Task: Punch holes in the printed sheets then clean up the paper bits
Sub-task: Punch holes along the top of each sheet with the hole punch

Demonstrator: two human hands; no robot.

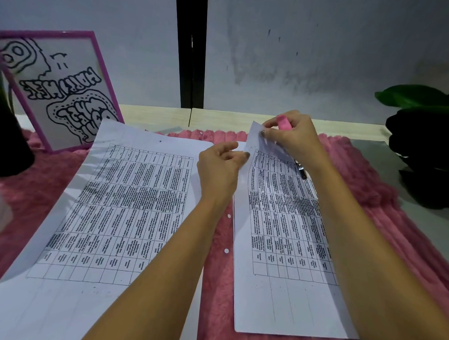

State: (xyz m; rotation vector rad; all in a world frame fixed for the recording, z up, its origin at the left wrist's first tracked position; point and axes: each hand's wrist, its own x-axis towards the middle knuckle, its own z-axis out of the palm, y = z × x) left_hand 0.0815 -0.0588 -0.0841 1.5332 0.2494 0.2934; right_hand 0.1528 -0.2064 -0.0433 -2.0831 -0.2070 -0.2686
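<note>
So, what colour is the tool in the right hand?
The tool is pink; the head view shows it.

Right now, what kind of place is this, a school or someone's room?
Probably a desk at someone's home: printed sheets lie on a fluffy pink mat, a pink-framed doodle board stands behind them, and a leafy plant sits at the side.

Your hands: two, left hand (218, 169) and right hand (293, 136).
Printed sheets: one sheet (110, 204) at 9 o'clock, plus a pile (279, 248) at 3 o'clock, too thin for you to count.
Paper bits: two white dots near the middle, upper bit (229, 216) and lower bit (226, 251).
Pink tool (283, 122): one, at 1 o'clock.
Pink frame (104, 71): one, at 10 o'clock.
Pink mat (216, 296): one.
</note>
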